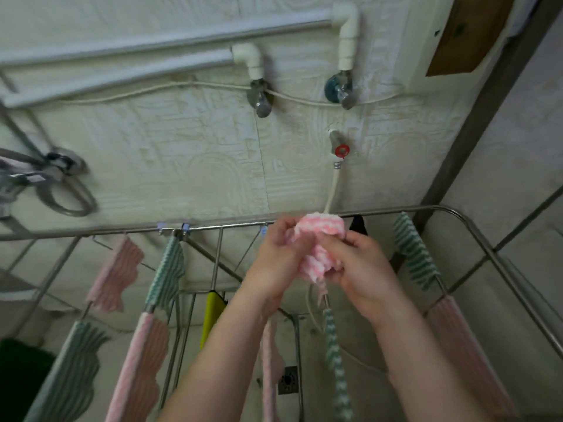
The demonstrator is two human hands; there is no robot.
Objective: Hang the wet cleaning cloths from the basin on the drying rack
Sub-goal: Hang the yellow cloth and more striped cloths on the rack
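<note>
A bunched pink-and-white striped cloth [318, 242] is held between both hands above the metal drying rack [475, 226]. My left hand [275, 263] grips its left side and my right hand [362, 266] grips its right side, fingers closed on the fabric. Several pink and green striped cloths hang over the rack's bars: a pink cloth [114, 274] and a green one [166, 272] on the left, a green one [414, 249] on the right, another green one [335, 360] below my hands. The basin is not in view.
A yellow cloth [211, 315] hangs low in the middle of the rack. On the white wall behind are pipes [122, 60], taps [259, 99] and a valve with a red handle [341, 150] with a white hose. A floor drain [288, 380] lies below.
</note>
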